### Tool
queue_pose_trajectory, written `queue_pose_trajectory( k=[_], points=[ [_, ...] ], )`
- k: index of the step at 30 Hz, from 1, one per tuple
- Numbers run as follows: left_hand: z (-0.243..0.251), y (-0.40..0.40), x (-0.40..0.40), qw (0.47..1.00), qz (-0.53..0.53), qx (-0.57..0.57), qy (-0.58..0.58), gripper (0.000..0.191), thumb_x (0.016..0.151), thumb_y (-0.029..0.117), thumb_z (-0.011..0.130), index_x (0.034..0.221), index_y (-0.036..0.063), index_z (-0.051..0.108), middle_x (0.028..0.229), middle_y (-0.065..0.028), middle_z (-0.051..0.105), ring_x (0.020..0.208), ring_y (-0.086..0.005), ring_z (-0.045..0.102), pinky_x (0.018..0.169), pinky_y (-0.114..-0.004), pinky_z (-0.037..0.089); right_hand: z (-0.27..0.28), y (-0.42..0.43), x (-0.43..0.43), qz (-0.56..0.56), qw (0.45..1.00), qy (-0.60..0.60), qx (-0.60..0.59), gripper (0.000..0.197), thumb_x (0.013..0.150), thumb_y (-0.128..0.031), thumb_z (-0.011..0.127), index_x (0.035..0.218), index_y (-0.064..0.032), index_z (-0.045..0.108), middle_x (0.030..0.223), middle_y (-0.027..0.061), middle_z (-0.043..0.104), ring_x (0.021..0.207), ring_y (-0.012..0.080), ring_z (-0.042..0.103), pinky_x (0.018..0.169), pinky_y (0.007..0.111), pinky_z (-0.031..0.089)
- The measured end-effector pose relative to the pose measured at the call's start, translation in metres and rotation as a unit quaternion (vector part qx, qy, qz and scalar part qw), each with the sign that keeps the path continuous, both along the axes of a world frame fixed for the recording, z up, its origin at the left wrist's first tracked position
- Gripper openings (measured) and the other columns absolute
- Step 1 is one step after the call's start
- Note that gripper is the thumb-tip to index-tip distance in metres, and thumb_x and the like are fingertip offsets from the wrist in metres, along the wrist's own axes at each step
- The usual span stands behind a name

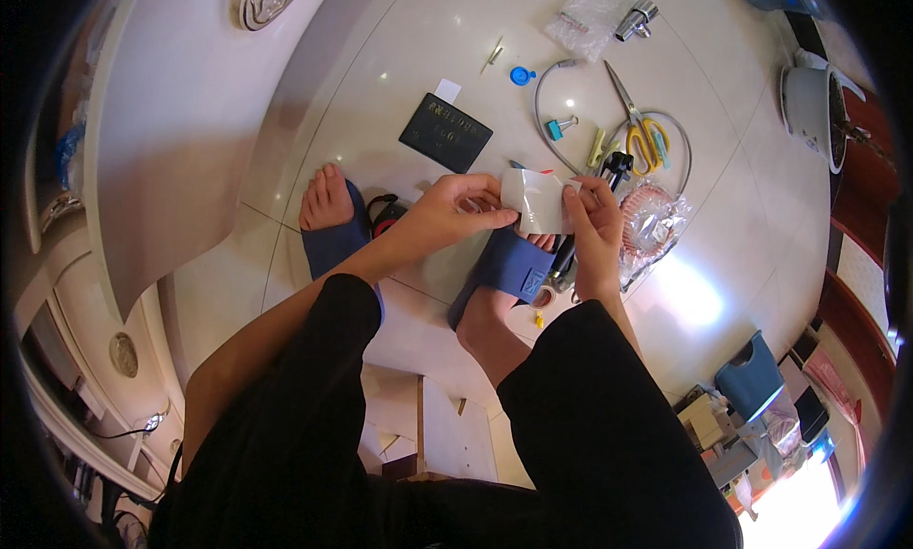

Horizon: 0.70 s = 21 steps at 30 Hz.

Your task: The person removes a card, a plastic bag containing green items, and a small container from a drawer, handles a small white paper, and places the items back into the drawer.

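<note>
A small sheet of white, creased, glossy paper or film [538, 201] is stretched between both hands above the floor. My left hand [474, 203] pinches its left edge between thumb and fingers. At its right edge, my right hand [595, 213] grips it the same way. Below the sheet is a foot in a blue slipper [508, 263]. A black booklet [446, 133] with gold writing lies up and left of the sheet, a white card [448, 90] touching its top edge. Yellow-handled scissors [644, 146] lie beyond my right hand, beside a teal binder clip [561, 127].
Around the scissors are a grey hose [538, 106] and a plastic-wrapped pink coil [645, 221]. Farther off lie a blue cap [522, 76], bubble wrap [588, 21] and a chrome fitting [636, 19]. A pale cabinet [171, 156] stands at left, a plant pot [809, 110] at right.
</note>
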<state>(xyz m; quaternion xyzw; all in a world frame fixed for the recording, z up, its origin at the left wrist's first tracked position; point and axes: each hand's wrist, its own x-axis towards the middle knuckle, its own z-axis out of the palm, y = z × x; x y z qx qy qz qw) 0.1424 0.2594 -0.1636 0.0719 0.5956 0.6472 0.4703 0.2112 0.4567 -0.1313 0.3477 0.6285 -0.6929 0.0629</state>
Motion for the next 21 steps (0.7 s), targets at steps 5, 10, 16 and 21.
queue_pose_trajectory(
  k=[5, 10, 16, 21],
  points=[
    [-0.006, -0.005, 0.005, 0.996, 0.072, 0.013, -0.056, 0.022, 0.086, 0.022, 0.067, 0.098, 0.0028, 0.067, 0.086, 0.0024, 0.066, 0.077, -0.0042, 0.055, 0.070, -0.020, 0.041, 0.016, -0.006, -0.011, -0.040, 0.993, -0.028, -0.110, 0.021, 0.091, -0.011, 0.059, 0.109, 0.0008, 0.054, 0.094, 0.0073, 0.065, 0.078, 0.0099, 0.059, 0.072, 0.024, 0.045],
    [-0.004, -0.006, 0.002, 0.995, 0.086, 0.005, -0.041, 0.024, 0.086, 0.023, 0.067, 0.100, 0.0029, 0.068, 0.084, 0.0026, 0.064, 0.075, -0.0041, 0.053, 0.069, -0.020, 0.041, 0.010, -0.013, -0.001, 0.026, 0.994, -0.054, -0.086, 0.022, 0.088, -0.016, 0.065, 0.101, 0.0014, 0.062, 0.082, 0.0045, 0.066, 0.065, 0.0077, 0.056, 0.060, 0.021, 0.041],
    [0.002, -0.008, 0.004, 0.995, 0.082, -0.007, -0.049, 0.022, 0.085, 0.022, 0.069, 0.096, 0.0022, 0.068, 0.080, 0.0022, 0.064, 0.073, -0.0036, 0.052, 0.067, -0.021, 0.040, 0.011, -0.023, -0.003, 0.024, 0.999, -0.037, -0.024, 0.018, 0.087, -0.016, 0.068, 0.095, 0.0000, 0.066, 0.074, 0.0034, 0.066, 0.062, 0.0059, 0.055, 0.055, 0.020, 0.037],
    [-0.001, -0.010, 0.004, 0.994, 0.105, -0.013, -0.033, 0.020, 0.084, 0.020, 0.070, 0.090, 0.0015, 0.069, 0.077, 0.0016, 0.064, 0.071, -0.0045, 0.053, 0.067, -0.021, 0.041, 0.008, -0.025, 0.000, 0.026, 1.000, -0.010, -0.002, 0.019, 0.087, -0.014, 0.068, 0.098, 0.0013, 0.065, 0.074, 0.0033, 0.066, 0.061, 0.0060, 0.054, 0.055, 0.020, 0.038]
  ],
)
